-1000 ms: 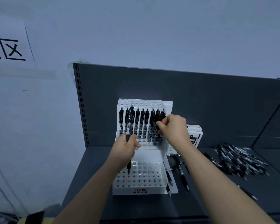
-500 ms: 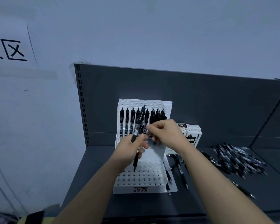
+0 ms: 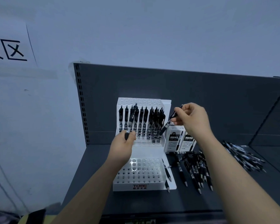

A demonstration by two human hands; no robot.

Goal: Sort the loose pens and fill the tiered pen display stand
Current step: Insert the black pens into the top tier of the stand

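My left hand (image 3: 122, 147) grips one pen (image 3: 131, 122) in front of the display stand (image 3: 141, 185), my right hand (image 3: 191, 118) pinches another pen (image 3: 167, 123) at its right edge.

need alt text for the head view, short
Two bare hands each hold a black pen at a white tiered stand: left hand by the filled middle row, right hand angling its pen toward it. Loose pens lie right.

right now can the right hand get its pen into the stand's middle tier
Probably yes: the right hand holds its pen tip-down beside the stand, with free holes near the tier's right edge.
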